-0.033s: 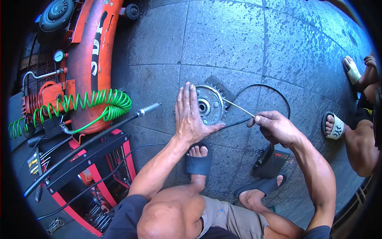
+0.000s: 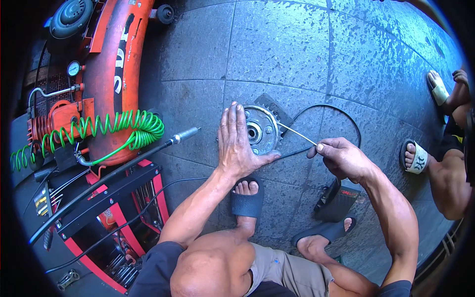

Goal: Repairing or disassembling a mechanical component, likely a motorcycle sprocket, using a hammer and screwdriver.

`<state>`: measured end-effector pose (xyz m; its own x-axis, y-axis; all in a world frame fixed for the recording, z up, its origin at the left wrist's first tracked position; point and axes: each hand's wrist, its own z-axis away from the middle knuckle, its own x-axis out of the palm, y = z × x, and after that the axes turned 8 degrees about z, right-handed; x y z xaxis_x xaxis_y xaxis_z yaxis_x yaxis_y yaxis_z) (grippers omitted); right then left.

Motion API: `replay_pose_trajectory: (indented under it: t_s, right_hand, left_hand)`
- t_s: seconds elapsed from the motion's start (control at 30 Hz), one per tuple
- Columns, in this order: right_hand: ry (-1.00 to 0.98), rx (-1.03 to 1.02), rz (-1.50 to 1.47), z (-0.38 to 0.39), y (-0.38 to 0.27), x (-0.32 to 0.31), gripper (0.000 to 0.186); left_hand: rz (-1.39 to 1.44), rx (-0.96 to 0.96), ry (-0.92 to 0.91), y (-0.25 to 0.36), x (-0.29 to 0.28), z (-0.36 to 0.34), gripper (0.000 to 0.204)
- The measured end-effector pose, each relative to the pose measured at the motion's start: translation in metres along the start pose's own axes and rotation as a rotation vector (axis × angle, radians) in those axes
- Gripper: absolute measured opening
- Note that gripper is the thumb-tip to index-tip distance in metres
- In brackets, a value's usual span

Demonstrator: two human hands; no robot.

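Note:
A round metal sprocket hub (image 2: pixel 262 128) with a toothed rim lies on the tiled floor over a dark square pad (image 2: pixel 268 101). My left hand (image 2: pixel 235 143) rests flat against its left side, fingers stretched out and thumb at the lower edge. In my right hand (image 2: pixel 341 158) is a thin light metal rod (image 2: pixel 299 135), gripped between thumb and fingers, whose far end reaches the right side of the toothed rim. A black cable (image 2: pixel 354 119) loops around to the right of the hub.
An orange compressor (image 2: pixel 99 84) with a green coiled hose (image 2: pixel 143 128) stands left, above a red-and-black tool rack (image 2: pixel 118 213). A hose with metal nozzle (image 2: pixel 183 136) crosses toward the hub. A black object (image 2: pixel 334 205) lies below my right hand. Another person's sandalled feet (image 2: pixel 415 156) are at right.

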<state>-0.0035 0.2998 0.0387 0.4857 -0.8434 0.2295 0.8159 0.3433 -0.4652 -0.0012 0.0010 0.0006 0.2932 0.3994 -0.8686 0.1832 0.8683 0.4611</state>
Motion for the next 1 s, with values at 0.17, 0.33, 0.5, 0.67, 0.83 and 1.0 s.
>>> replay_pose_trajectory:
  t_s: [0.17,0.33,0.5,0.67,0.83,1.0]
  right_hand:
    - [0.432,-0.562,0.627,0.002,0.017,0.021,0.027]
    - [0.625,-0.39,1.073,0.019,-0.016,0.043,0.023]
    - [0.308,-0.318,0.559,0.007,-0.032,0.012,0.037]
    - [0.227,-0.123,0.505,0.015,-0.033,0.011,0.04]
    - [0.226,-0.168,0.647,0.013,-0.041,-0.002,0.038]
    - [0.241,-0.219,0.819,0.007,-0.05,-0.009,0.036]
  left_hand:
    - [-0.008,0.008,-0.003,0.002,0.0,-0.001,0.143]
    - [-0.006,-0.021,-0.011,-0.001,-0.001,0.0,0.143]
    - [0.003,-0.026,-0.005,0.0,0.002,0.0,0.144]
    - [0.02,-0.029,0.007,-0.003,0.0,0.001,0.145]
    - [0.035,-0.031,0.003,-0.002,0.001,0.0,0.145]
    - [0.016,-0.024,-0.006,0.0,0.0,0.0,0.146]
